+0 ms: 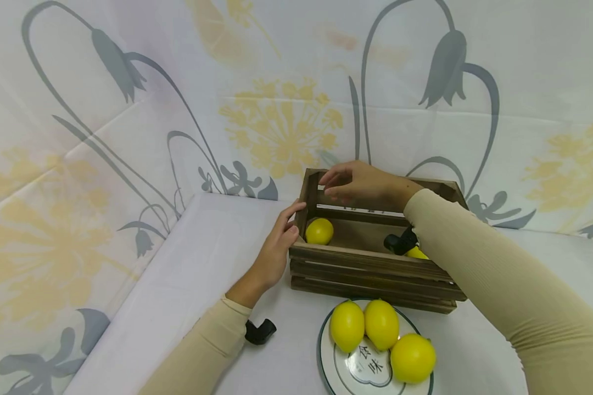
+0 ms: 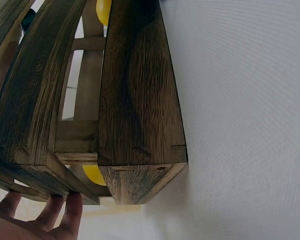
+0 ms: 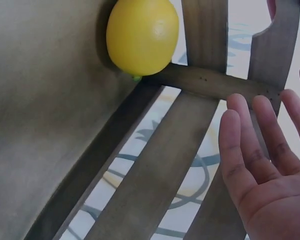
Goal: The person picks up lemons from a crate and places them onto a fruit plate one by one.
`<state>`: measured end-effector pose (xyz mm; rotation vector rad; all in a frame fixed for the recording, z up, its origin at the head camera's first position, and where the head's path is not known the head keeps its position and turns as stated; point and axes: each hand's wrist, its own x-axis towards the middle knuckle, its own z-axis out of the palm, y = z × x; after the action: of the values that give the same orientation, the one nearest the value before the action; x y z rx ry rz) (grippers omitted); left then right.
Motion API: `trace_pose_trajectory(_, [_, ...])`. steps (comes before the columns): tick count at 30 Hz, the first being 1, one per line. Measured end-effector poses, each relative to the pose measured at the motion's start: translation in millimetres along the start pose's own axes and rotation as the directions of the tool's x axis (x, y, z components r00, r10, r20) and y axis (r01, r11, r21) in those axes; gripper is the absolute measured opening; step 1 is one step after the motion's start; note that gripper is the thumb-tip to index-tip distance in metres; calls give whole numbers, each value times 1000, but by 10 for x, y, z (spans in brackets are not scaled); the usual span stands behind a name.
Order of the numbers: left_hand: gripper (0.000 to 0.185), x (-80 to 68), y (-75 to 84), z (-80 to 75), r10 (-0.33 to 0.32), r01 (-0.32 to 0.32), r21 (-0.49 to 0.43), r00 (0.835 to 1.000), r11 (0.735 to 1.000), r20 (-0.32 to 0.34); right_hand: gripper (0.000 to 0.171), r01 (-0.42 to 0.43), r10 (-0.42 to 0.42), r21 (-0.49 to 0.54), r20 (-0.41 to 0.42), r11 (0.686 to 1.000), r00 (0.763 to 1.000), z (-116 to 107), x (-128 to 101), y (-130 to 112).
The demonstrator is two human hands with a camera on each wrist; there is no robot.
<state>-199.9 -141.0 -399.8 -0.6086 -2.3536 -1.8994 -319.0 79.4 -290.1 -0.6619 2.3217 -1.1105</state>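
Observation:
A dark wooden crate (image 1: 370, 269) stands on the white table. One yellow lemon (image 1: 319, 231) lies in its left corner, and part of another lemon (image 1: 417, 253) shows under my right forearm. My left hand (image 1: 281, 241) rests with straight fingers against the crate's left end; in the left wrist view its fingertips (image 2: 70, 215) touch the crate's slats (image 2: 135, 100). My right hand (image 1: 358, 184) hovers open over the crate's back left corner, holding nothing. In the right wrist view the right hand's fingers (image 3: 260, 145) are spread near the slats, with the lemon (image 3: 142, 36) in the corner.
A white plate (image 1: 375, 373) with a green rim holds three lemons (image 1: 380, 323) in front of the crate. A flower-patterned cloth (image 1: 128, 109) hangs behind and to the left of the table. Black wrist camera mounts (image 1: 259, 331) show under each sleeve.

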Motion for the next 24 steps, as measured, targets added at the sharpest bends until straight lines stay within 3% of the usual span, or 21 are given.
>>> trace_pose_trajectory(8, [51, -9, 22, -4, -5, 5, 1, 1000, 1000, 1, 46, -31, 31, 9, 47, 999, 998, 13, 51, 34])
trace_pose_trajectory(24, [50, -7, 3, 18, -1, 1, -7, 1000, 1000, -4, 42, -68, 99, -179, 171, 981, 980, 73, 155, 158])
